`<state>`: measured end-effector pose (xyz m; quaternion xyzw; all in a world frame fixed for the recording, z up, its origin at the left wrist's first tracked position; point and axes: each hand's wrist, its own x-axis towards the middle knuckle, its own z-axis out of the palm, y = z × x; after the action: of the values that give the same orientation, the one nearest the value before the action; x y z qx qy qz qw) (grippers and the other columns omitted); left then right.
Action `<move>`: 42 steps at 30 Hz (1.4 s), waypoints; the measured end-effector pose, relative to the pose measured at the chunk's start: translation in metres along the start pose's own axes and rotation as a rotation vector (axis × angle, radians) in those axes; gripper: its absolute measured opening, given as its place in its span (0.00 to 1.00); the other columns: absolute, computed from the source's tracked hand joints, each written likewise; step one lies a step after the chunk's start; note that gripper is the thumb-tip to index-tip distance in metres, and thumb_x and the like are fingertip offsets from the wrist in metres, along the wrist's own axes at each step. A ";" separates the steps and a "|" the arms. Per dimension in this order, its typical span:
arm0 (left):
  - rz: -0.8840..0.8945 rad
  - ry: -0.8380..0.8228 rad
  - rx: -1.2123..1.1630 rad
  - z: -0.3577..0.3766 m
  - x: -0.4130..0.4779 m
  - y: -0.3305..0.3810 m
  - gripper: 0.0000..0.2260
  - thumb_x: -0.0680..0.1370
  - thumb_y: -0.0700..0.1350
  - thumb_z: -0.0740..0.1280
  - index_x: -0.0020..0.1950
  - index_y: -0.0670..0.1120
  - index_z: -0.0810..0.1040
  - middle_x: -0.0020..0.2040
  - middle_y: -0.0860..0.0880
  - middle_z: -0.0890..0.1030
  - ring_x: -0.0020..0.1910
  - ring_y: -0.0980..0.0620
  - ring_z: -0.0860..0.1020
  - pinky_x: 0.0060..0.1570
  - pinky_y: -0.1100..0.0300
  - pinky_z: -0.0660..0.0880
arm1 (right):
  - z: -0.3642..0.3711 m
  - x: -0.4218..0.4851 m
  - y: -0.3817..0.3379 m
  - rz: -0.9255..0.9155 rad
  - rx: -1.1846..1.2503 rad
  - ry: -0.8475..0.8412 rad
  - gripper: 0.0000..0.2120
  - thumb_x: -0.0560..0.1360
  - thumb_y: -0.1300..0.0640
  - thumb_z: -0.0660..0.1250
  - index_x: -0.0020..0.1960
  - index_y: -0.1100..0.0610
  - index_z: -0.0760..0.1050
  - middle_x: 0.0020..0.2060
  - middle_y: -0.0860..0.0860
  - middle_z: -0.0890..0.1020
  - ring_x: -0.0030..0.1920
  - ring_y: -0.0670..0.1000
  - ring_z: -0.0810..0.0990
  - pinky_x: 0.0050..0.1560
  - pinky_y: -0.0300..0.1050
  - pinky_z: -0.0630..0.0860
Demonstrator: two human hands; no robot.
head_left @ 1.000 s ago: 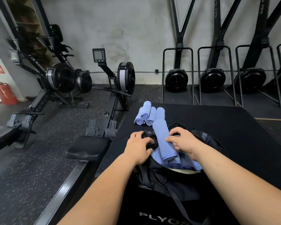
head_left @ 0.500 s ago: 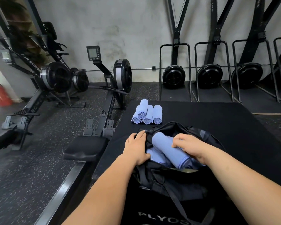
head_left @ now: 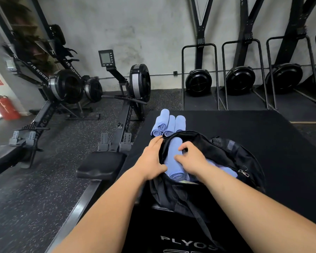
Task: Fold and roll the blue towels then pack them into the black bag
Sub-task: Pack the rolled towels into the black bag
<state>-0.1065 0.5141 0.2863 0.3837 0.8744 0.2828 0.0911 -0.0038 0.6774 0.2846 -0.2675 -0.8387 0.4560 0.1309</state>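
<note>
Soft matt cloth towels (head_left: 174,161) lie in a black fabric bag (head_left: 226,157) with a metal zipper pull (head_left: 244,172).

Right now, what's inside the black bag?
Several rolled blue towels lie in the black bag, the right hand gripping the top one. Anything beneath them is covered.

Both forearms stretched out, left hand (head_left: 151,159) gripping the bag (head_left: 224,156) rim, right hand (head_left: 192,159) curled on a towel (head_left: 171,148).

open black bag (head_left: 226,156) holds rolled blue towels (head_left: 174,159); more rolled towels (head_left: 167,123) lie stacked just beyond it.
</note>
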 end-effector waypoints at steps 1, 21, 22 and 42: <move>-0.003 0.003 -0.009 -0.001 -0.001 0.000 0.49 0.67 0.47 0.71 0.86 0.48 0.54 0.84 0.60 0.50 0.80 0.46 0.60 0.77 0.48 0.65 | 0.007 -0.001 0.002 0.000 -0.046 -0.011 0.12 0.75 0.53 0.72 0.55 0.48 0.72 0.41 0.47 0.78 0.42 0.50 0.77 0.42 0.45 0.68; 0.060 0.183 -0.012 0.001 0.006 -0.006 0.37 0.79 0.42 0.69 0.85 0.51 0.57 0.85 0.53 0.56 0.81 0.47 0.53 0.78 0.58 0.52 | 0.033 -0.001 0.009 -0.125 -0.584 0.025 0.19 0.82 0.37 0.61 0.70 0.39 0.76 0.64 0.52 0.75 0.66 0.58 0.70 0.64 0.54 0.74; 0.060 0.187 -0.024 0.000 0.008 -0.005 0.36 0.79 0.42 0.68 0.85 0.53 0.58 0.85 0.52 0.56 0.81 0.48 0.53 0.79 0.56 0.53 | 0.029 0.000 0.010 -0.129 -0.599 0.001 0.19 0.82 0.36 0.61 0.70 0.37 0.76 0.63 0.52 0.74 0.66 0.58 0.70 0.64 0.54 0.74; 0.105 0.310 0.044 0.034 0.064 0.002 0.25 0.82 0.58 0.50 0.77 0.56 0.72 0.71 0.55 0.78 0.66 0.47 0.77 0.65 0.47 0.74 | -0.047 0.138 -0.030 -0.154 -0.465 0.106 0.18 0.80 0.55 0.67 0.69 0.47 0.80 0.63 0.52 0.81 0.64 0.57 0.78 0.64 0.50 0.75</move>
<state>-0.1360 0.5757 0.2632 0.3823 0.8628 0.3236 -0.0684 -0.1054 0.7756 0.3322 -0.2492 -0.9309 0.2248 0.1441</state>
